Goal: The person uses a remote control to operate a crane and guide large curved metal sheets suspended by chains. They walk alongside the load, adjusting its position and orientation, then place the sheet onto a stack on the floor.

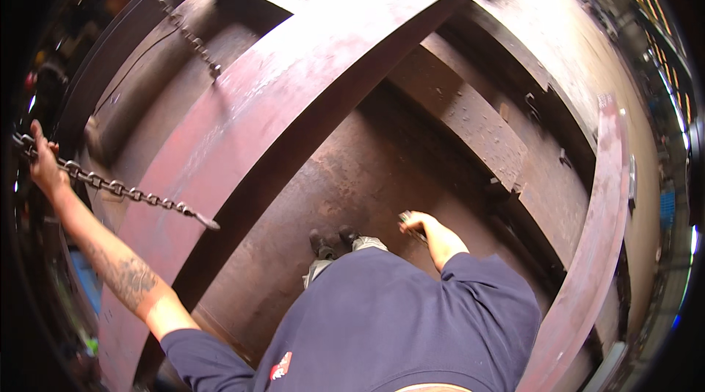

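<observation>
At the far left, my left hand (47, 164) is wrapped round a steel chain (117, 187), its arm stretched out. From that hand the chain slants down to the right and ends in a metal end piece (203, 221) at the lower edge of a long reddish steel beam (286, 76). A second chain (176, 21) comes down from the top left to the beam's far edge. My right hand (429, 234) is held near my right side with the fingers curled in. Something small and dark shows at its fingers, too unclear to name.
My boots (334, 239) stand on a brown steel surface (323, 172) between beams. On the right lie a rusty beam (470, 113) with small brackets and a curved reddish beam (595, 230). More steel pieces lie beyond the long beam.
</observation>
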`<action>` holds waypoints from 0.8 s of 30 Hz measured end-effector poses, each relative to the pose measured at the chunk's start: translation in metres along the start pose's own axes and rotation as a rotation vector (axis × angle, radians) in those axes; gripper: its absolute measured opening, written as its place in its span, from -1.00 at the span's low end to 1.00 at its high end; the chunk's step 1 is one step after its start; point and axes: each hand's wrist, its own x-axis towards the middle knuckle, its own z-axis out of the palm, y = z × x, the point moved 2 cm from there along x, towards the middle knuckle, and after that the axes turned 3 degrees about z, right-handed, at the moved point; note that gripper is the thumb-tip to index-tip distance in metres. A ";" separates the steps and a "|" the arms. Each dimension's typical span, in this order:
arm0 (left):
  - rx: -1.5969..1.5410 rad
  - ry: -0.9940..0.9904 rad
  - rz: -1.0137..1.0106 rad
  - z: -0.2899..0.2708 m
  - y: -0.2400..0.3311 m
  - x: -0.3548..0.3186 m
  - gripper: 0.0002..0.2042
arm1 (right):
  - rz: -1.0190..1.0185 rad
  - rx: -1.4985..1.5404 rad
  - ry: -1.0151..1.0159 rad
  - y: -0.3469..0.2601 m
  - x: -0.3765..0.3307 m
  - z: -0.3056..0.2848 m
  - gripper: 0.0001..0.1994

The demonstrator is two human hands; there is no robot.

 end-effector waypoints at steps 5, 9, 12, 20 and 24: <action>0.039 0.074 0.126 0.025 0.067 -0.089 -0.60 | 0.390 0.080 -0.177 0.046 -0.132 0.049 -0.65; -0.213 0.034 0.229 0.024 0.064 -0.088 -0.78 | 0.373 0.147 -0.134 0.042 -0.133 0.062 -0.65; -0.126 0.074 0.257 0.015 0.058 -0.082 -0.76 | 0.258 0.194 -0.086 -0.007 -0.110 0.057 -0.64; 0.049 0.012 0.242 0.041 0.061 -0.096 -0.77 | -0.073 0.404 0.035 -0.080 -0.071 0.066 -0.62; -0.155 0.016 0.223 0.032 0.066 -0.116 -0.76 | -0.149 0.521 0.155 0.005 0.003 0.078 -0.59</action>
